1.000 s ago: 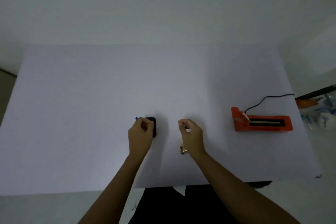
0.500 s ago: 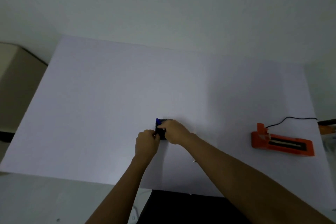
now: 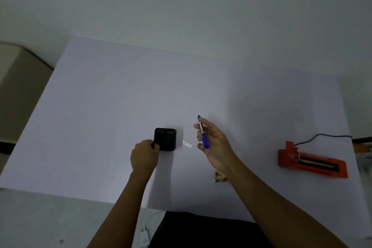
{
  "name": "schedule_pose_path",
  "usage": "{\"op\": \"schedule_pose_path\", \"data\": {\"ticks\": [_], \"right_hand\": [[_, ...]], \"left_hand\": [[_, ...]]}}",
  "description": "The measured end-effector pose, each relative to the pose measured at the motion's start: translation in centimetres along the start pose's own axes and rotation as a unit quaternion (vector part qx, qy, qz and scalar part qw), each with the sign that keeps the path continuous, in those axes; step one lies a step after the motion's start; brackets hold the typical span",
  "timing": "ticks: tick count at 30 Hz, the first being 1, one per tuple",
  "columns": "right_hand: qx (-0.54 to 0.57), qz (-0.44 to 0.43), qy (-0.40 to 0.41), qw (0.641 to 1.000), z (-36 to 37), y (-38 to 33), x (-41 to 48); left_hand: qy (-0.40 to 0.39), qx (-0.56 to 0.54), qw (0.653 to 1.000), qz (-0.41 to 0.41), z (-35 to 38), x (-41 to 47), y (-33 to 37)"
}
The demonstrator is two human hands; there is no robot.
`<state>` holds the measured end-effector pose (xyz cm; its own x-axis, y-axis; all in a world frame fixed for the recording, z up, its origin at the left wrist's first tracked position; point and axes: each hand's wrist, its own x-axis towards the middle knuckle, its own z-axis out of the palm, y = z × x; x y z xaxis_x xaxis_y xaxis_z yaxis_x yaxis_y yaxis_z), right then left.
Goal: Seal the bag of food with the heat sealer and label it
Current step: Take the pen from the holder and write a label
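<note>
A small black square holder (image 3: 165, 139) stands near the middle of the white table (image 3: 120, 106). My left hand (image 3: 144, 156) grips its near left corner. My right hand (image 3: 213, 143) is lifted to the right of the holder and holds a blue pen (image 3: 203, 133) upright in its fingers. A small white label strip (image 3: 187, 144) lies on the table between the holder and my right hand. The orange heat sealer (image 3: 312, 162) lies far right with its black cord (image 3: 322, 137). A small bag of food (image 3: 219, 176) peeks out under my right wrist, mostly hidden.
A beige cabinet (image 3: 18, 86) stands off the table's left edge. Clutter shows at the right border beyond the sealer (image 3: 362, 143). The wall runs behind the table.
My right hand has pulled the blue pen out of the black holder and swung right and up with it. My left hand stays on the holder. The white strip now lies uncovered.
</note>
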<state>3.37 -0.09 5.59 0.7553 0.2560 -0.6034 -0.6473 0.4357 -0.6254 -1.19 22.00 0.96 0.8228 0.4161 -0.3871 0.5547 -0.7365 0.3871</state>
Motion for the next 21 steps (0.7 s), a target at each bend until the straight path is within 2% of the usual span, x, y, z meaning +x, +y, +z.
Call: {"op": "schedule_pose_path", "data": {"ticks": [6,9,12,15,18,21], "right_hand": [[-0.032,0.027,0.021,0.999,0.1,0.9,-0.4],[-0.061,0.034,0.062,0.996,0.6,1.0,-0.6],[-0.089,0.03,0.075,0.993,1.3,1.3,-0.7],[-0.094,0.031,0.091,0.991,1.9,1.6,-0.7],[-0.083,0.031,0.103,0.991,2.0,1.6,-0.7],[-0.087,0.03,0.103,0.99,1.9,1.6,-0.7]], "left_hand": [[0.037,0.012,0.999,-0.018,-0.1,-0.3,0.1],[0.051,-0.05,0.997,0.04,-0.7,-1.8,1.8],[-0.01,-0.142,0.983,0.119,-1.1,-3.8,4.2],[-0.101,-0.249,0.948,0.172,-0.8,-5.4,5.6],[-0.131,-0.272,0.938,0.169,-0.3,-6.1,5.8],[-0.191,-0.333,0.916,0.117,-0.7,-6.6,6.0]]}}
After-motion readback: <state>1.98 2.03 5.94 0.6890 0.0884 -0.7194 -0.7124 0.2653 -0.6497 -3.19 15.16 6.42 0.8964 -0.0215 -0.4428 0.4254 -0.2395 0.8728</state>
